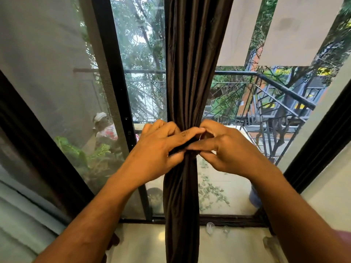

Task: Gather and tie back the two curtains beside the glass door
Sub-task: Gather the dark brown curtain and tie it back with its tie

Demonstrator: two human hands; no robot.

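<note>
A dark brown curtain (191,59) hangs bunched into a narrow column in front of the glass door (140,54). At waist height it is cinched tight. My left hand (157,149) grips the bunch from the left, fingers curled over a dark tie band. My right hand (226,147) comes in from the right and pinches the band against the curtain, with a thin pale thread showing between the fingers. A second dark curtain (321,149) hangs gathered along the right door frame.
A mesh screen panel (47,73) covers the left side of the door. Outside lie a balcony with a black railing (275,82), potted plants and fallen leaves. Small clear objects (210,227) lie on the pale floor by the door track.
</note>
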